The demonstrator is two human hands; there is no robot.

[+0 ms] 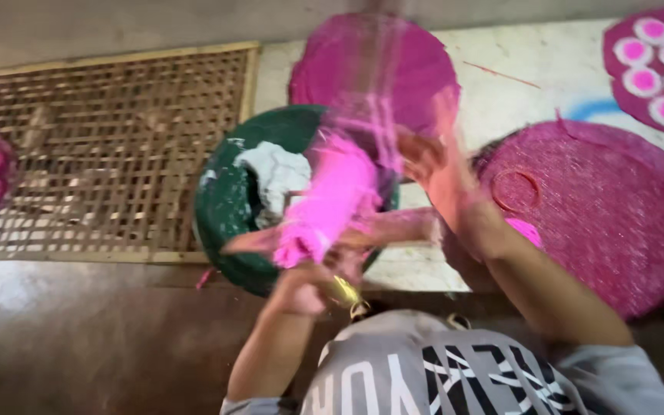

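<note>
Nearest is the person's grey printed shirt, both forearms rising from it. The left hand is clamped around the lower end of a bright pink bundle (too blurred to say whether it is cloth or dough), which slants over a dark green basin holding a white lump. The right hand is lifted just beside the bundle's upper end, stained pink; I cannot tell whether it grips anything. The hands are apart. Beyond, round magenta woven mats lie on the pale counter, a farther one carrying pink-and-white discs. A bamboo lattice tray sits to the left.
</note>
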